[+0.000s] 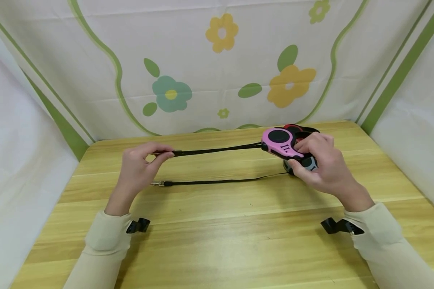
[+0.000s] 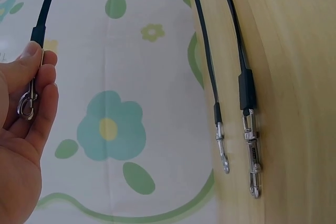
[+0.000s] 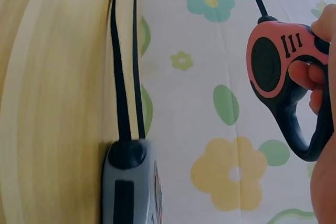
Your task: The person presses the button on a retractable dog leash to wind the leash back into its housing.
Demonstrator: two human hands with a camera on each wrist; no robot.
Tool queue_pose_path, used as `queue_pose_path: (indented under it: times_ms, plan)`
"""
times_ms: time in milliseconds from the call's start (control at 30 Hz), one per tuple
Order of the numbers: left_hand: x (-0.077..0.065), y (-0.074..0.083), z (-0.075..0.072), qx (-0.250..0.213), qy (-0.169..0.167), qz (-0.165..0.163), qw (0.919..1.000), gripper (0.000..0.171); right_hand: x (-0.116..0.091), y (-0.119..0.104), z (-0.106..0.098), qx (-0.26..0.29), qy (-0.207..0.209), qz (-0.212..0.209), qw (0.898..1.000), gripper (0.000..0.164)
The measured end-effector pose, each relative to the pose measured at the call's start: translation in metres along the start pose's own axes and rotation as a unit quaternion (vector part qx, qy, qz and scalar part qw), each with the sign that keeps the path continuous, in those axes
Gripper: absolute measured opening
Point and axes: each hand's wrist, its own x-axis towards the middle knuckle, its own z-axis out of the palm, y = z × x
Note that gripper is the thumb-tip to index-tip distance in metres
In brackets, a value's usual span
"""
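At the near side of the wooden table (image 1: 217,249), the person's two cream sleeves (image 1: 106,235) reach in from left and right, each with a black wrist mount (image 1: 139,225) at its cuff. Farther in, the left hand (image 1: 139,165) pinches the end of a black cord (image 1: 220,149) between thumb and fingers, and its metal snap hook (image 2: 27,106) lies against the fingers. To the right, the right hand (image 1: 323,164) grasps the pink retractable dog leash (image 1: 278,139), its fingers curled through the black handle loop (image 3: 294,137). This leash is raised above the right part of the table, and its cord stretches nearly straight leftward to the left hand. Beneath it, a grey retractable leash (image 3: 131,192) rests on the table at the right; its own cord (image 1: 217,182) runs left along the wood and ends in a silver clip (image 2: 252,150). Just beyond lies a red retractable leash (image 1: 292,128), mostly hidden behind the pink one and the right hand. A second silver clip (image 2: 221,148) lies on the table's far side, near the grey leash's clip. At the back hangs a white cloth (image 1: 217,72) printed with orange and teal flowers, green leaves and wavy green lines.
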Motion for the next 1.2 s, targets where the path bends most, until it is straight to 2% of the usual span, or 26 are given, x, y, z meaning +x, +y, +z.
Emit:
queue_pose_path:
  times_ms: [200, 367, 600, 833, 1033, 1200]
  plan:
    - [0.0007, 0.0029, -0.0018, 0.008, 0.006, 0.007, 0.9999, 0.014, -0.0044, 0.0046, 0.0007, -0.028, -0.017, -0.026, 0.999, 0.051]
    - [0.0006, 0.0049, -0.0015, 0.006, 0.012, 0.012, 0.9998, 0.014, -0.0066, 0.0055, 0.0004, -0.075, -0.031, -0.018, 0.997, 0.050]
    - [0.0010, 0.0068, -0.0037, 0.015, 0.016, 0.013, 0.9997, 0.013, -0.0040, 0.0044, -0.0003, -0.149, -0.071, -0.041, 0.985, 0.048]
    - [0.0014, 0.0072, -0.0028, 0.028, 0.017, 0.029, 0.9990, 0.013, -0.0085, 0.0030, -0.0012, -0.157, -0.115, -0.012, 0.981, 0.047]
    - [0.0008, 0.0080, -0.0012, 0.022, 0.019, 0.032, 0.9991, 0.013, -0.0085, 0.0029, 0.0022, -0.133, -0.066, -0.006, 0.989, 0.040]
    - [-0.0002, 0.0086, 0.0032, 0.010, 0.013, 0.033, 0.9993, 0.013, -0.0070, 0.0013, 0.0051, -0.109, -0.039, -0.017, 0.993, 0.042]
